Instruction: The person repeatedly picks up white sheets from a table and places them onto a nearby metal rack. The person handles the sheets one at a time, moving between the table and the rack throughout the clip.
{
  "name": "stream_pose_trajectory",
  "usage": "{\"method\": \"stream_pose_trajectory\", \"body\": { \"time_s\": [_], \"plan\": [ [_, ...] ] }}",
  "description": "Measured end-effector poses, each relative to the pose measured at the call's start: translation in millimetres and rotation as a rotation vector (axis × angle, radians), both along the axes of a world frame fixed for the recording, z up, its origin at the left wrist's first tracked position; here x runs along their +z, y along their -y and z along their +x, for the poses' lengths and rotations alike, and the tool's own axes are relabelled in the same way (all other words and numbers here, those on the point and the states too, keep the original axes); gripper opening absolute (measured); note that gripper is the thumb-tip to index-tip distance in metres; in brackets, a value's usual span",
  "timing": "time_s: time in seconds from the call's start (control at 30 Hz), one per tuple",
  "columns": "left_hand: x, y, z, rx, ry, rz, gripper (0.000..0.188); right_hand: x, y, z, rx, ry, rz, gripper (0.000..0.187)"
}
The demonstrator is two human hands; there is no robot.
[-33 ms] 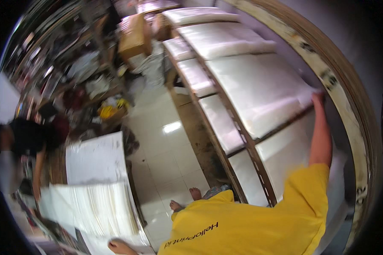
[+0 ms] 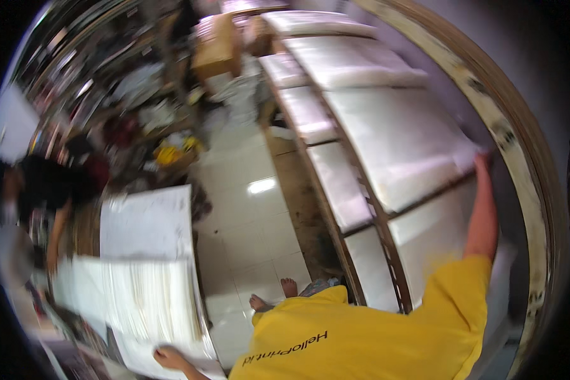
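Observation:
My right hand [image 2: 482, 159] is stretched out to the far right, closed on the corner of a large white sheet [image 2: 399, 139] lying on a slatted rack. The sheet's corner draws to a point at the hand; the fingertips are hidden. At the lower left, my left hand [image 2: 168, 358] is curled beside the near edge of a fanned pile of white sheets [image 2: 152, 297]. Whether anything is between its fingers I cannot make out. The pile rests on a table, in front of a pale board [image 2: 147, 221].
Dark rack rails [image 2: 354, 168] run between rows of white sheets. A tiled floor aisle [image 2: 247, 221] separates rack and table. At the left, a person in dark clothes [image 2: 50, 183] has an arm toward the pile. A cardboard box [image 2: 218, 47] and cluttered shelves [image 2: 120, 95] stand farther back.
The view has swung slightly, so the rack and table appear farther right. My left hand has shifted a little left along the pile's edge. My right hand stays at the sheet's corner.

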State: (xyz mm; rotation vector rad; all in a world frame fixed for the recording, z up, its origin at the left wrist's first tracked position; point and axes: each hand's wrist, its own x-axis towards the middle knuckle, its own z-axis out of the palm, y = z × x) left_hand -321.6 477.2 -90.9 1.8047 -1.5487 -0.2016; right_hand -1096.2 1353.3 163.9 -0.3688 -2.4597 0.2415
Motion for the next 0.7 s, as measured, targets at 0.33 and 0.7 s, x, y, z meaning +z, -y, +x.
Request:
{"method": "stream_pose_trajectory", "body": {
  "time_s": [0.33, 0.7],
  "plan": [
    [-4.5, -40.9, -21.6, -0.022, -0.345, -0.101, 0.018, 38.8, 99.5, -39.3, 0.316, 0.139, 0.019, 0.029],
    [44.9, 113.5, 36.5, -0.025, 0.187, -0.212, 0.037, 51.6, 254.7, -62.4, 0.812, 0.303, 0.016, 0.032]
  ]
}}
